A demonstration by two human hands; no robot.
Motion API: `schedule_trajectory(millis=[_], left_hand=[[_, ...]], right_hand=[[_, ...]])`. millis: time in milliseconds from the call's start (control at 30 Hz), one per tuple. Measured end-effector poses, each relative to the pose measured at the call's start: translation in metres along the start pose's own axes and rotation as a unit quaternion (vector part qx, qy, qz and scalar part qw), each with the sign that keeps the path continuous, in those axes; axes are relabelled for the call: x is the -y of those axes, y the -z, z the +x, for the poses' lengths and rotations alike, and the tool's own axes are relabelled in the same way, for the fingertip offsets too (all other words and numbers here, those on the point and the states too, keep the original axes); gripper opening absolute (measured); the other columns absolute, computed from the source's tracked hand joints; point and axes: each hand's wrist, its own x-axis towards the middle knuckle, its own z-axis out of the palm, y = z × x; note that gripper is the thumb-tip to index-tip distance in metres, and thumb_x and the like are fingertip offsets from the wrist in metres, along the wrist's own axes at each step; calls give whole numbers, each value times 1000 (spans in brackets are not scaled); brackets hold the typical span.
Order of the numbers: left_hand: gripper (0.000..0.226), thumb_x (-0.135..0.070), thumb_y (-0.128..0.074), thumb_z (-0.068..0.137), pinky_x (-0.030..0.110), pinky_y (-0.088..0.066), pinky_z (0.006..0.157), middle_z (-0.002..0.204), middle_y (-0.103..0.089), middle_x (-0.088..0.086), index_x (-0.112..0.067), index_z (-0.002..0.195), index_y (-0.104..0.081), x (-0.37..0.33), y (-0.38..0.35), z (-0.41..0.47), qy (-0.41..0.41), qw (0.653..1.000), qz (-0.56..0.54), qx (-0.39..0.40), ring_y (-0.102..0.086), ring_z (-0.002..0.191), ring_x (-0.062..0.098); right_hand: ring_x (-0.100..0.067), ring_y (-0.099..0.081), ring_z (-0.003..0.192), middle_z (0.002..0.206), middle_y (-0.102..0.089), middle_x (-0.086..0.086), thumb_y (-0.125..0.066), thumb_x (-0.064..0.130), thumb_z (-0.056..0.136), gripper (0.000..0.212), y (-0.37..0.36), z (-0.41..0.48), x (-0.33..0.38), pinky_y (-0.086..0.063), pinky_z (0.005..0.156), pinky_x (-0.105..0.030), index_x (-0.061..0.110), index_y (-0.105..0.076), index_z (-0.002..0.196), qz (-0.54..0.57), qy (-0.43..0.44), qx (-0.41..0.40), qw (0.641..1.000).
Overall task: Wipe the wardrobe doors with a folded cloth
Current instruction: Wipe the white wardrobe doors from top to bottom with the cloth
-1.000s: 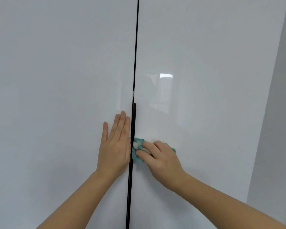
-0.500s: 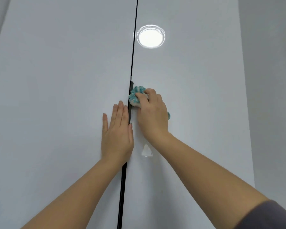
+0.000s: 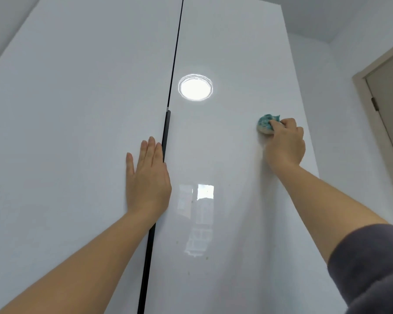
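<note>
Two glossy white wardrobe doors fill the view, the left door [image 3: 66, 132] and the right door [image 3: 232, 166], split by a thin black gap with a dark handle strip [image 3: 166, 132]. My left hand [image 3: 146, 177] lies flat on the left door beside the handle, fingers straight and pointing up. My right hand [image 3: 285, 143] grips a bunched teal and white cloth [image 3: 266, 124] and presses it against the right door near its right edge. Most of the cloth is hidden under my fingers.
A white side wall [image 3: 340, 109] runs past the wardrobe's right edge. A beige door frame with hinges [image 3: 372, 105] stands at the far right. A round ceiling light reflects [image 3: 195, 87] high on the right door, and a window reflection [image 3: 197, 200] lower down.
My right hand has swept the cloth from beside the handle strip across the right door to near its right edge. The camera has tilted upward. My left hand stays flat on the left door.
</note>
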Motion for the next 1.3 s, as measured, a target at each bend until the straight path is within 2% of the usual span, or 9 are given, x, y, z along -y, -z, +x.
schedule_trajectory(millis=[167, 267, 400, 533, 667, 900, 1000, 1133, 1300], left_hand=[[57, -24, -9, 98, 41, 2, 121, 161, -12, 0, -12, 152, -21, 1, -2, 0, -8, 1000, -16, -20, -5, 149, 13], [59, -27, -10, 96, 41, 0, 121, 161, -15, 0, -12, 152, -24, 1, -5, 0, -3, 999, -23, -30, -8, 149, 13], [58, -26, -10, 97, 42, -1, 121, 161, -14, -1, -13, 152, -23, 0, -6, 0, 1, 999, -18, -33, -7, 149, 13], [50, -21, -18, 103, 41, 2, 121, 161, -10, -2, -14, 153, -20, 0, -6, 0, 3, 999, -23, -30, -3, 149, 12], [50, -21, -22, 103, 40, 3, 121, 161, -11, -2, -14, 152, -22, 0, -6, 0, 2, 999, -26, -34, -4, 149, 12], [53, -21, -16, 101, 39, 4, 120, 161, -12, -1, -12, 152, -21, 1, -3, -1, -5, 999, -32, -32, -4, 149, 12], [50, -20, -22, 102, 39, 4, 120, 161, -13, -1, -12, 152, -22, 1, -3, 0, -4, 999, -35, -27, -5, 149, 12], [50, -19, -25, 102, 40, 2, 121, 161, -14, 0, -11, 152, -24, 0, -1, 1, 2, 999, -35, -24, -5, 149, 12], [51, -20, -22, 102, 38, 3, 121, 161, -12, -2, -12, 153, -21, -1, 0, 1, 5, 1000, -24, -16, -3, 149, 11]], right_hand=[[-34, -43, 114, 126, -46, -10, -41, 18, 99, 32, 5, 18, -57, -38, 87, -40, 17, -55, 128, 24, -171, -33, 984], [-35, -41, 116, 128, -44, -13, -40, 10, 97, 30, 2, 19, -60, -37, 91, -40, 12, -55, 123, 34, -170, -42, 984], [-30, -46, 107, 126, -42, -12, -37, 18, 97, 20, -1, 19, -22, -34, 89, -38, 16, -51, 112, 65, -190, -68, 977], [-36, -41, 118, 132, -39, -23, -39, 9, 93, 31, -8, 18, 21, -33, 91, -38, 9, -53, 121, 132, -118, -34, 984], [-34, -45, 111, 129, -42, -14, -38, 8, 96, 29, -14, 12, 76, -41, 83, -40, 10, -55, 119, 126, -90, -31, 987], [-28, -46, 107, 129, -43, -9, -45, 3, 91, 38, -30, -32, 170, -37, 69, -32, 13, -52, 127, 95, 151, 20, 984], [-31, -46, 105, 128, -46, -13, -44, 1, 90, 42, -23, -51, 166, -34, 69, -32, 11, -52, 130, 99, 210, 28, 972], [-34, -55, 81, 111, -63, -12, -62, 3, 75, 43, -20, -72, 137, -43, 61, -37, 13, -66, 117, 107, 318, 0, 942], [-33, -58, 80, 103, -66, -5, -40, 18, 77, 44, -5, -49, 62, -40, 59, -34, 21, -69, 111, 27, 297, -5, 955]])
